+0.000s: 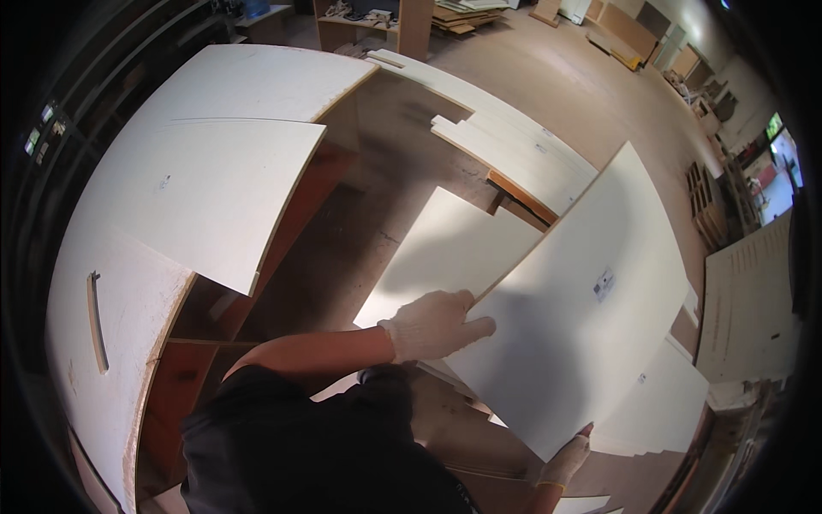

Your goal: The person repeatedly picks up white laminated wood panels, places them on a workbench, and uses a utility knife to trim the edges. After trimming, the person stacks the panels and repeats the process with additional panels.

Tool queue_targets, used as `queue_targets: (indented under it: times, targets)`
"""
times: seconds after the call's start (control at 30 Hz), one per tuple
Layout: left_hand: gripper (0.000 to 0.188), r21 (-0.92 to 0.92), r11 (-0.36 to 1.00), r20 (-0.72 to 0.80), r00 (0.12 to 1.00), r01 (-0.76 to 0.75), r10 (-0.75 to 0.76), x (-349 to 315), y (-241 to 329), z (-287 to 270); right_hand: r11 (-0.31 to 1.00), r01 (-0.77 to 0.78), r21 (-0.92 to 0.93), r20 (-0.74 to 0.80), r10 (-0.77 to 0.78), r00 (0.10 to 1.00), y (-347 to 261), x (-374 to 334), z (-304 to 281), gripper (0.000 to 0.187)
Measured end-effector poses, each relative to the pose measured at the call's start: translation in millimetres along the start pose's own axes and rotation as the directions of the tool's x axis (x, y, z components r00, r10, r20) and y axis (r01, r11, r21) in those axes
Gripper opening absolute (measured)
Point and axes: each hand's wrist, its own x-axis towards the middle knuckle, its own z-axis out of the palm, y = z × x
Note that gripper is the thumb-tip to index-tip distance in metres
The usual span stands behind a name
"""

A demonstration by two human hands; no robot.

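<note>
A large white panel (pixel 638 223) with a small printed label on its face is tilted in front of me. My left hand (pixel 432 325), in a pale knitted glove, is closed on its left edge, with the thumb over the face. Down at the panel's near right corner, my right hand (pixel 565 458) grips the edge; its glove leaves the fingertips bare. The fingers behind the panel are hidden. Partly covered by it, another white board (pixel 449 236) lies to the left, and more white boards (pixel 659 403) lie to the right.
On my left, white boards (pixel 227 184) cover a bench, with a thin curved strip (pixel 98 325) on top. Notched white boards (pixel 505 137) lie beyond, beside an orange-brown support (pixel 522 197). Wooden pallets (pixel 706 206) stand at the far right, and a shelf unit (pixel 415 30) is at the back.
</note>
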Motion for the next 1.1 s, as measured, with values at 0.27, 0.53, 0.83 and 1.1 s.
queue_targets:
  times: [0.27, 0.53, 0.83, 1.1]
  targets:
    - [0.059, -0.482, 0.845, -0.475, 0.742, 0.23, -0.473, -118, -144, -194, 0.716, 0.537, -0.446, 0.574, -0.232, 0.786, -177, -75, 342, 0.062]
    - [0.033, -0.841, 0.532, -0.539, 0.231, -0.097, -0.81, -246, -301, -293, 0.382, 0.88, -0.283, 0.929, -0.119, 0.35, -208, -257, 695, 0.065]
    - [0.046, -0.845, 0.529, -0.534, -0.054, 0.073, -0.844, -327, -385, -286, 0.195, 0.98, 0.031, 0.996, 0.074, -0.047, -189, -406, 846, 0.068]
    - [0.073, -0.089, 0.431, -0.581, 0.305, 0.898, -0.755, -275, -276, -398, -0.077, 0.975, 0.21, 0.914, -0.338, -0.224, -165, -319, 707, 0.028]
